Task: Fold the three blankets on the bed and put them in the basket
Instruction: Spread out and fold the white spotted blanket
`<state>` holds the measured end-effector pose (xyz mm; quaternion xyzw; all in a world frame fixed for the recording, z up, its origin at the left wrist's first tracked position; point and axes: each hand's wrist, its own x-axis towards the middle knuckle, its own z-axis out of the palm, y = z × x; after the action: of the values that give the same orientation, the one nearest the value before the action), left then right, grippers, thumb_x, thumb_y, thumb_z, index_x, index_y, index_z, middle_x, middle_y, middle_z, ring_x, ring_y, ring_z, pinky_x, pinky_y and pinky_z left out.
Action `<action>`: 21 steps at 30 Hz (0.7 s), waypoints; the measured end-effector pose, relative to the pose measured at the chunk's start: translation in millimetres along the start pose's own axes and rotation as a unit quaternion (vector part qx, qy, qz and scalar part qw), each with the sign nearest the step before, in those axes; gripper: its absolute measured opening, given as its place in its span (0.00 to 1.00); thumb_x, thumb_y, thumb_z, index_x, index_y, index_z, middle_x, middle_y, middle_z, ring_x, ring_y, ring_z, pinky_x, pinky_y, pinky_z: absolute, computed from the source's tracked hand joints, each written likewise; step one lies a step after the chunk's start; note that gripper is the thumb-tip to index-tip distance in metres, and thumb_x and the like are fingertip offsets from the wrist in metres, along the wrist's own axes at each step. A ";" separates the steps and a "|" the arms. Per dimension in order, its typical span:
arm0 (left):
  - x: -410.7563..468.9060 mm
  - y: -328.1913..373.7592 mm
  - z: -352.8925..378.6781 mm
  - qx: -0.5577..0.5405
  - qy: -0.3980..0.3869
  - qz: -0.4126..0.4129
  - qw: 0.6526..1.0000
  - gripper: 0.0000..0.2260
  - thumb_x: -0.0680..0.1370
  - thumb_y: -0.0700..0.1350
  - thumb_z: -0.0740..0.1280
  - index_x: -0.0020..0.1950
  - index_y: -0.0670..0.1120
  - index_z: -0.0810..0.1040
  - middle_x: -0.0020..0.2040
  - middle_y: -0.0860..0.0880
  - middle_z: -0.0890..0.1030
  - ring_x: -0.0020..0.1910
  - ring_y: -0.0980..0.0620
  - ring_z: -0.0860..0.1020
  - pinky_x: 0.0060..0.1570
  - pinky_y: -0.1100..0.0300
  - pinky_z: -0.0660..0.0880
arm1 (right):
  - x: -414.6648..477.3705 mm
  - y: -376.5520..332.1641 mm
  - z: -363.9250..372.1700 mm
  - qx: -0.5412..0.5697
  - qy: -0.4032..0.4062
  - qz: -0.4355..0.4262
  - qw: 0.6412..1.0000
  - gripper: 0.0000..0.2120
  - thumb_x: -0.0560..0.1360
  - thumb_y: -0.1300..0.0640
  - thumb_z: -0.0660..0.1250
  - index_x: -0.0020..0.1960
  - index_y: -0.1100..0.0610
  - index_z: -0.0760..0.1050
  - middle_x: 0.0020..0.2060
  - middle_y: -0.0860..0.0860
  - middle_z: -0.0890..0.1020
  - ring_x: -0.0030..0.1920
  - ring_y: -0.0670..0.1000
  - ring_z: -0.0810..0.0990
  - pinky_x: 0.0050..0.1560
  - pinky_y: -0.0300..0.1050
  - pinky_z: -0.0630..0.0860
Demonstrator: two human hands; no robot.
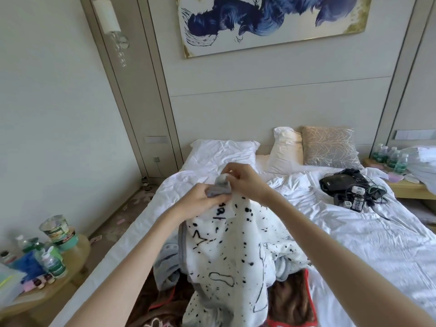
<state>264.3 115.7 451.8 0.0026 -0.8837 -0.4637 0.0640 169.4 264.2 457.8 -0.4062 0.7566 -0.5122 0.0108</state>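
While both arms stretch forward over the bed (354,244), head view, counts first.

Blankets told apart: two for certain. One white spotted blanket (226,256) is raised. One brown blanket (292,300) with red edging lies flat under it at the near end of the bed. One grey-blue cloth (166,258) is bunched just left of the white one; cannot tell whether it is a third blanket or the white one's backing.

Two white pillows (221,152) and one patterned cushion (330,147) at the headboard. One black bag (342,182) with cables on the sheet to the right.

Hands: two, close together, raised. Left hand (200,197) grips the white blanket's grey-trimmed top edge in curled fingers. Right hand (243,179) pinches the same corner just above. The blanket hangs from them, its lower part resting on the bed.
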 end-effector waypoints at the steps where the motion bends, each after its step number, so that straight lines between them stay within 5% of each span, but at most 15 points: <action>1: 0.7 2.0 1.9 -0.015 0.008 0.009 1.000 0.08 0.77 0.42 0.71 0.55 0.44 0.84 0.53 0.53 0.84 0.49 0.70 0.79 0.50 0.77 0.70 | 0.9 -1.4 -1.3 0.018 -0.006 0.014 1.000 0.07 0.73 0.65 0.62 0.40 0.57 0.75 0.31 0.48 0.75 0.32 0.45 0.69 0.34 0.38 0.66; 4: 2.2 2.1 -2.0 -0.033 0.064 0.036 0.997 0.07 0.77 0.40 0.70 0.50 0.50 0.84 0.46 0.66 0.83 0.48 0.73 0.77 0.48 0.79 0.68 | -7.7 7.5 -7.0 0.146 -0.052 0.102 0.983 0.06 0.76 0.59 0.65 0.41 0.59 0.73 0.36 0.56 0.73 0.37 0.52 0.70 0.36 0.43 0.65; 7: 2.4 -0.6 -8.2 -0.046 0.095 0.046 0.993 0.05 0.77 0.41 0.69 0.49 0.50 0.84 0.48 0.63 0.82 0.49 0.66 0.79 0.49 0.76 0.70 | -22.3 28.4 -0.9 0.202 -0.128 0.145 0.960 0.06 0.73 0.51 0.69 0.39 0.52 0.80 0.36 0.52 0.81 0.34 0.51 0.79 0.34 0.40 0.73; 9: 1.4 -1.0 -13.0 -0.058 0.114 0.036 0.991 0.05 0.78 0.43 0.68 0.50 0.44 0.83 0.49 0.56 0.79 0.46 0.58 0.77 0.46 0.71 0.69 | -27.9 43.9 8.1 0.148 -0.144 0.164 0.965 0.06 0.69 0.50 0.73 0.40 0.52 0.81 0.35 0.52 0.83 0.35 0.51 0.80 0.35 0.39 0.75; 13: -5.9 -1.0 -29.6 -0.089 0.186 0.053 0.977 0.06 0.79 0.44 0.68 0.45 0.54 0.82 0.45 0.53 0.80 0.41 0.61 0.78 0.42 0.75 0.70 | -36.8 89.8 30.0 -0.030 -0.115 0.222 0.968 0.16 0.68 0.53 0.77 0.43 0.63 0.75 0.31 0.51 0.73 0.31 0.49 0.69 0.30 0.40 0.64; 17: -12.7 -4.5 -46.7 -0.117 0.283 0.044 0.951 0.06 0.79 0.46 0.67 0.46 0.54 0.84 0.52 0.61 0.83 0.53 0.68 0.78 0.44 0.78 0.70 | -55.4 135.9 43.7 -0.118 -0.088 0.263 0.953 0.12 0.67 0.52 0.76 0.47 0.56 0.80 0.41 0.53 0.82 0.42 0.54 0.79 0.42 0.47 0.78; 19: -15.0 -9.0 -56.6 -0.145 0.335 0.017 0.931 0.05 0.76 0.51 0.69 0.42 0.53 0.83 0.41 0.66 0.83 0.42 0.69 0.80 0.38 0.74 0.71 | -70.8 157.9 44.9 -0.178 -0.095 0.285 0.937 0.17 0.69 0.50 0.74 0.54 0.58 0.80 0.47 0.53 0.83 0.44 0.53 0.81 0.46 0.48 0.80; 21: -17.1 -17.1 -68.8 -0.183 0.379 -0.009 0.907 0.09 0.71 0.57 0.68 0.42 0.53 0.82 0.33 0.65 0.81 0.34 0.68 0.78 0.36 0.69 0.73 | -88.1 176.6 43.8 -0.192 -0.076 0.317 0.926 0.18 0.72 0.48 0.71 0.56 0.60 0.78 0.40 0.50 0.80 0.36 0.49 0.78 0.37 0.41 0.75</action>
<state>288.3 50.7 474.6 0.1748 -0.6920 -0.5822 0.3894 140.7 311.4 263.3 -0.1770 0.9266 -0.2949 0.1520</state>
